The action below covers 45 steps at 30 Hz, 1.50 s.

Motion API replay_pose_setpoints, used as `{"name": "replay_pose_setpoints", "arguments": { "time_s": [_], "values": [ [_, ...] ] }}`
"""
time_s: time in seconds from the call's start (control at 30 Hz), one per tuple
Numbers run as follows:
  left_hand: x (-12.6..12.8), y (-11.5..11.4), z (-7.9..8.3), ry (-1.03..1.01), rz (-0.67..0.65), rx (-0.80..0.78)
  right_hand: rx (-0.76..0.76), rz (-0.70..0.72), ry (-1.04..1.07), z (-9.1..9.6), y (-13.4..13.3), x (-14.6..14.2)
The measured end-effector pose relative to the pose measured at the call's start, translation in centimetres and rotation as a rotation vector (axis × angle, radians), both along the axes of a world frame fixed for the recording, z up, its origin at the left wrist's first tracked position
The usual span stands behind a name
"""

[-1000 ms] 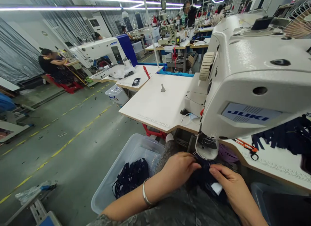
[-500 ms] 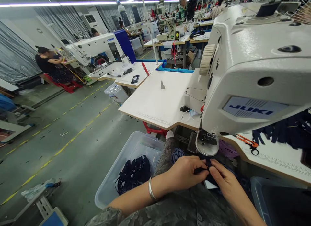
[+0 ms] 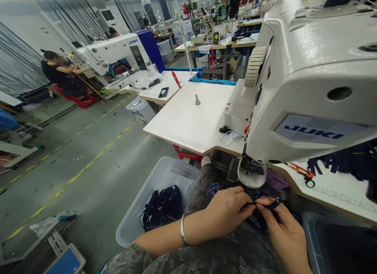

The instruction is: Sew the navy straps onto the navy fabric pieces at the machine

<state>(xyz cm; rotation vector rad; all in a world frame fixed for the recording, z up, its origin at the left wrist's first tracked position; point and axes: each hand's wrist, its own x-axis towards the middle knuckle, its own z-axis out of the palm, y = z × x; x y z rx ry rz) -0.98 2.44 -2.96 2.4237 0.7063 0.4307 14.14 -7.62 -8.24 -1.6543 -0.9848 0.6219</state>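
Observation:
Below the needle area of a white sewing machine (image 3: 318, 93), both of my hands pinch a narrow dark navy fabric strip (image 3: 275, 203). My left hand (image 3: 228, 207), with a silver bangle at the wrist, grips one part of it between thumb and fingers. My right hand (image 3: 279, 223) is closed on the strip just to the right, and a folded end sticks up past its fingers. More dark fabric lies behind and under the hands, partly hidden. The round metal guard (image 3: 252, 177) of the machine sits just above them.
A clear plastic bin (image 3: 129, 217) with navy strips (image 3: 165, 205) stands at my left. Orange-handled snips (image 3: 303, 172) and a pile of navy strips (image 3: 347, 159) lie on the table at right. Another bin (image 3: 313, 231) is at the lower right. A white tabletop (image 3: 182, 121) extends ahead.
My right hand has moved slightly right and down and turned, bringing the strip's folded end into sight. My left hand has hardly moved. The view has shifted a little.

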Motion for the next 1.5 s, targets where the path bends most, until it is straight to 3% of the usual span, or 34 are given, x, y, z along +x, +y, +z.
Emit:
{"name": "replay_pose_setpoints", "arguments": {
  "time_s": [0.13,0.43,0.6,0.8,1.0,1.1,1.27,1.5],
  "values": [
    [-0.1,-0.1,-0.5,-0.007,-0.054,0.187,0.084,-0.037,-0.088,-0.2,0.0,-0.2],
    [-0.3,-0.8,0.2,-0.017,-0.072,0.380,0.462,0.064,-0.073,0.4,1.1,-0.7],
    [-0.7,-1.0,0.4,0.058,-0.147,0.446,0.546,0.062,-0.119,0.2,1.2,-0.6],
    [-0.8,-0.6,0.9,0.059,-0.156,0.408,0.468,0.057,-0.142,0.9,1.1,-0.7],
    [-0.2,0.6,2.5,0.019,-0.139,0.180,0.146,0.097,-0.108,2.4,1.4,0.6],
    [0.5,1.9,3.5,0.030,-0.087,0.146,0.036,0.095,-0.060,3.2,2.7,1.2],
    [1.5,4.1,3.2,-0.019,0.042,0.328,-0.006,-0.040,-0.033,3.8,5.2,0.9],
    [0.6,3.1,-0.5,-0.219,-0.119,0.709,0.045,0.010,0.146,3.3,6.5,1.2]
  ]
}}
